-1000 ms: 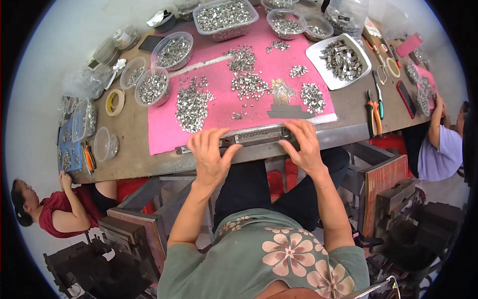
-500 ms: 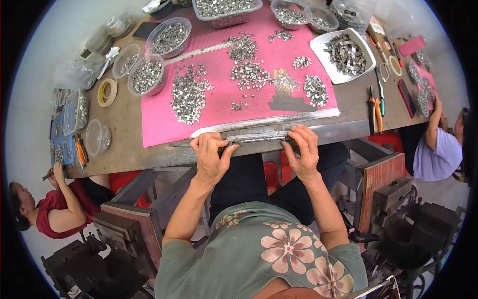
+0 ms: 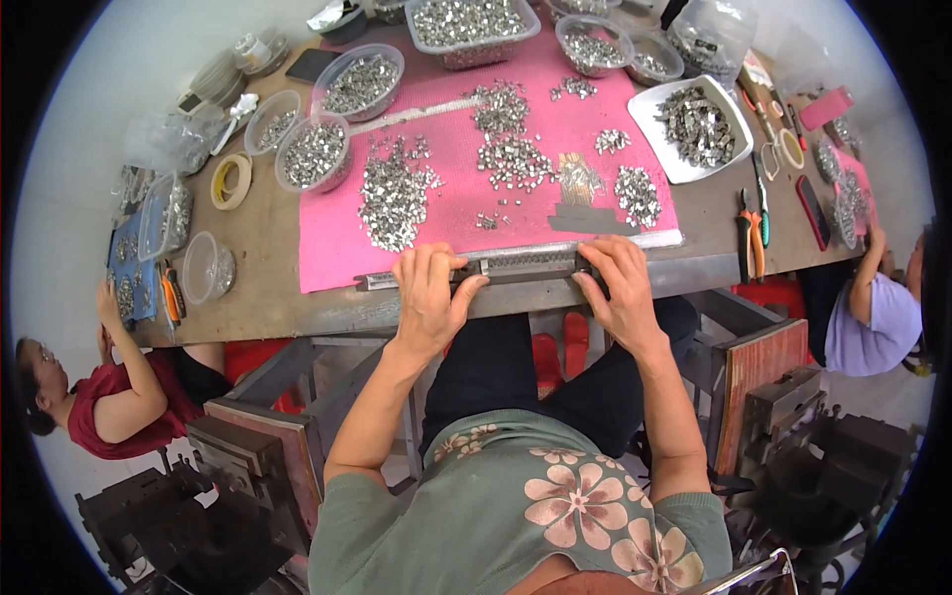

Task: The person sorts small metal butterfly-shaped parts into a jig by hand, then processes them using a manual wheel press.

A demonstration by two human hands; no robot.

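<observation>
My left hand (image 3: 433, 293) and my right hand (image 3: 623, 291) grip a long, narrow dark metal bar (image 3: 531, 265) near the table's front edge, one on each side of its middle. Thumbs are on its near side and fingers are bent over the far side. Between my hands the bar shows a silvery, ridged strip; the details are too small to tell. Its left end reaches past my left hand. Just beyond lies a pink mat (image 3: 332, 253) with piles of small silvery metal pieces (image 3: 394, 203) and flat grey strips (image 3: 593, 219).
Tubs of metal pieces (image 3: 314, 154) line the far side, with a white tray (image 3: 643, 114) at right. Orange-handled pliers (image 3: 751, 238), a phone (image 3: 812, 212) and a tape roll (image 3: 231, 181) lie around. Co-workers sit at left (image 3: 119, 402) and right (image 3: 873, 317).
The bar now shows a broader, ridged face between my hands, and more of its left end is visible. Both hands still grip it. The whole view has shifted slightly.
</observation>
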